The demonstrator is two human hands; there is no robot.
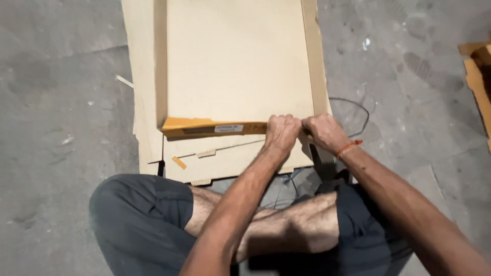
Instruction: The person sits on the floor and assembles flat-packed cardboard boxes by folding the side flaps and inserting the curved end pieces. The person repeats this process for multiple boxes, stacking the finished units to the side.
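Observation:
A shallow tan cardboard box tray (235, 61) lies on flat cardboard sheets (148, 128) on the concrete floor in front of me. Its near wall (204, 127) is folded up, darker orange-brown, with a small white label on it. My left hand (280, 134) and my right hand (323, 132) are side by side, both closed on the right end of that near wall at the tray's near right corner. An orange thread band sits on my right wrist. I sit cross-legged in dark shorts just behind the tray.
A thin dark wire loop (358, 110) lies on the floor right of the tray. More brown cardboard (478, 82) shows at the right edge. A small cardboard scrap (179, 162) rests on the lower sheet. Grey concrete floor (61, 102) surrounds everything.

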